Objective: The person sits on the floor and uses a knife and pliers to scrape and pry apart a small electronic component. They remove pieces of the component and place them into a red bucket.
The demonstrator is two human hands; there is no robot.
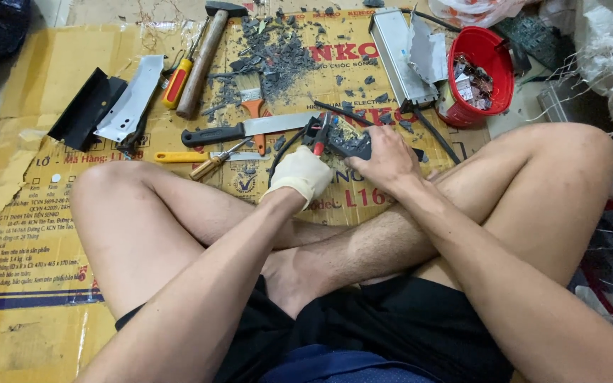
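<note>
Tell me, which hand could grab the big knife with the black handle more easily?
Probably the left hand, in its cream cloth glove. It sits nearer the steel-bladed knife with the black handle. The bare right hand lies farther off, its grip wrapped over a dark grey broken block.

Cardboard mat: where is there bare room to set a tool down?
Free: the cardboard left of the left knee, below the black bracket; also its top-left corner. Crowded: the middle strip from hammer and knife through the debris to the red bucket.
</note>
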